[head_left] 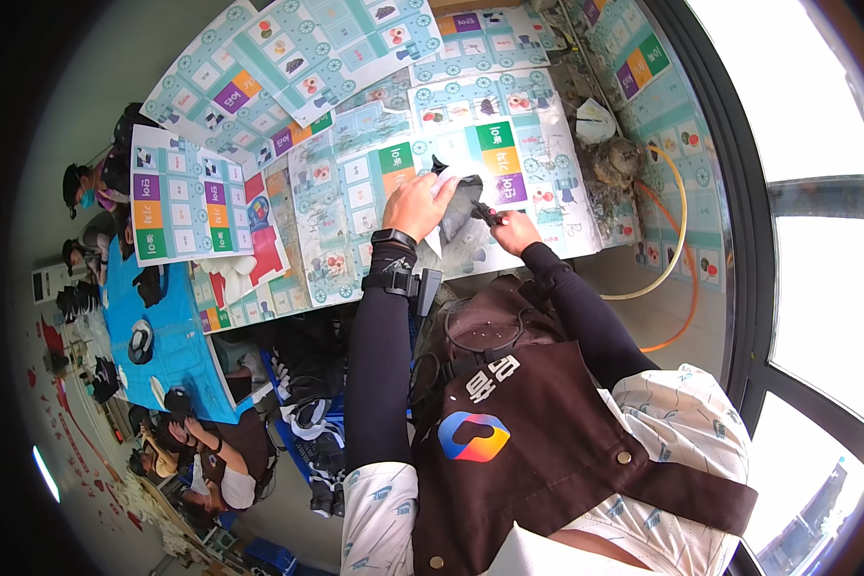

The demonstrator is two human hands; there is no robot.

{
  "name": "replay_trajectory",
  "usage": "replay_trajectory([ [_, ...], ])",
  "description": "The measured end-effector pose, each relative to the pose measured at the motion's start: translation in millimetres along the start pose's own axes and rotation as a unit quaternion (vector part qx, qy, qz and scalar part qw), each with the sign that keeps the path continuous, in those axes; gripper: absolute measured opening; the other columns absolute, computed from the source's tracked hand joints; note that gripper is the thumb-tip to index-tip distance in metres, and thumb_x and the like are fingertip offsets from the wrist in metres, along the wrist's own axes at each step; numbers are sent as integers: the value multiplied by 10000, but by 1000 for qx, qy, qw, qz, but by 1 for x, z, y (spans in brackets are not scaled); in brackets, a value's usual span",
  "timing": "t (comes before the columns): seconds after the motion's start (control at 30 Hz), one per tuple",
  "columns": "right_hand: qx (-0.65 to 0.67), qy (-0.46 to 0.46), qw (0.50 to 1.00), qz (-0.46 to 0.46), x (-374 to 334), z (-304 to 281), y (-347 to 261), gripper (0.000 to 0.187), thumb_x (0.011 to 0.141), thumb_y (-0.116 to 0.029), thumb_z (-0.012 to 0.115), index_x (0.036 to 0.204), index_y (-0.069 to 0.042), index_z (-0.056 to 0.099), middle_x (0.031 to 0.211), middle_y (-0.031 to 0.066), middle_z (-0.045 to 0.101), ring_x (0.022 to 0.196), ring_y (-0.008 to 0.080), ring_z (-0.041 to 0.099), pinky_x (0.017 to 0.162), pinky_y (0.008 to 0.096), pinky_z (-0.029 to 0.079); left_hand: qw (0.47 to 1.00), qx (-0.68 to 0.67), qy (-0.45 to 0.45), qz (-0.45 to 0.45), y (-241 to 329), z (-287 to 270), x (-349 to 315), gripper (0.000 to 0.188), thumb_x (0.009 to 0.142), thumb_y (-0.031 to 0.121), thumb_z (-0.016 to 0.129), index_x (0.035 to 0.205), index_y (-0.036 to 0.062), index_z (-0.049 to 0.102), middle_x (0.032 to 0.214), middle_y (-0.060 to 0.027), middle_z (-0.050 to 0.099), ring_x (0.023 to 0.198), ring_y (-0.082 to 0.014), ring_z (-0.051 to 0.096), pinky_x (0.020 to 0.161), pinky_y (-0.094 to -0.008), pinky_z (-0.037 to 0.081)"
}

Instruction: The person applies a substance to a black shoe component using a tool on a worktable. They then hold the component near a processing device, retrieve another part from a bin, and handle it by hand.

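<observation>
My left hand (416,204) lies over the left side of a dark grey, shoe-upper-like piece (462,205), with its thumb and fingers closed on the piece's upper edge. A bit of white shows under and beside the piece. Just to the right, my right hand (518,233) is closed around a small black tool (488,214), which looks like snips. Its tip reaches the right edge of the dark piece. Both hands are above the worktable (355,288), which is covered with printed sheets.
Loose printed sheets (339,46) overlap at the table's far left. A crumpled white item (595,122) sits at the far right, near yellow and orange hoses (684,221). A blue-covered table (163,331) and other people (216,461) are to the left. Blue crates (307,422) hold shoe-like pieces.
</observation>
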State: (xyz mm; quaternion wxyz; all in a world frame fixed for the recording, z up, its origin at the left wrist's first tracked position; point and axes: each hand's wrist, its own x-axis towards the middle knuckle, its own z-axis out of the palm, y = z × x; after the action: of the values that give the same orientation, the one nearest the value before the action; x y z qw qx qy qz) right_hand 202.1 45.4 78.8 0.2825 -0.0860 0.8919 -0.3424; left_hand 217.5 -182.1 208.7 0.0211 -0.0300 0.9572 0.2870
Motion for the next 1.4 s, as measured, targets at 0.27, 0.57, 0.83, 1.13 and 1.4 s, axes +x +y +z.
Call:
replay_trajectory([
  [0.27, -11, 15, 1000, -7, 1, 7, 5, 362, 889, -278, 539, 1003, 2, 739, 1012, 328, 695, 1011, 505, 660, 938, 551, 519, 1000, 1, 6, 6, -2, 2, 2, 547, 1029, 527, 553, 958, 5, 699, 933, -248, 710, 924, -440, 675, 814, -514, 522],
  [0.57, -10, -61, 996, -72, -7, 12, 7, 366, 908, -321, 558, 979, -9, 736, 956, 300, 705, 939, 480, 682, 830, 526, 540, 1000, 0, 12, 16, -6, 4, 3, 536, 1031, 511, 559, 947, -1, 694, 916, -246, 704, 915, -444, 670, 806, -518, 517],
  [0.83, -47, -103, 983, -143, 8, 35, 29, 379, 893, -337, 586, 827, 13, 717, 718, 230, 689, 714, 396, 707, 697, 461, 550, 1000, -4, 7, 5, -5, 4, 3, 551, 1031, 523, 551, 941, -2, 689, 914, -255, 701, 924, -448, 667, 811, -518, 512],
  [1.13, 10, -86, 994, -61, 0, 20, 19, 350, 884, -304, 570, 893, 11, 724, 840, 277, 702, 843, 444, 699, 785, 498, 549, 1000, -3, 9, 9, -4, 5, 2, 543, 1032, 515, 551, 940, -2, 691, 922, -251, 706, 926, -443, 668, 818, -520, 514],
  [1.4, 11, 56, 998, -7, -7, 3, 6, 311, 872, -236, 568, 1000, -10, 739, 972, 317, 699, 974, 494, 669, 913, 548, 522, 1000, -5, 9, 9, -4, 4, 2, 534, 1032, 510, 554, 948, 0, 689, 934, -254, 709, 930, -445, 669, 825, -514, 519],
])
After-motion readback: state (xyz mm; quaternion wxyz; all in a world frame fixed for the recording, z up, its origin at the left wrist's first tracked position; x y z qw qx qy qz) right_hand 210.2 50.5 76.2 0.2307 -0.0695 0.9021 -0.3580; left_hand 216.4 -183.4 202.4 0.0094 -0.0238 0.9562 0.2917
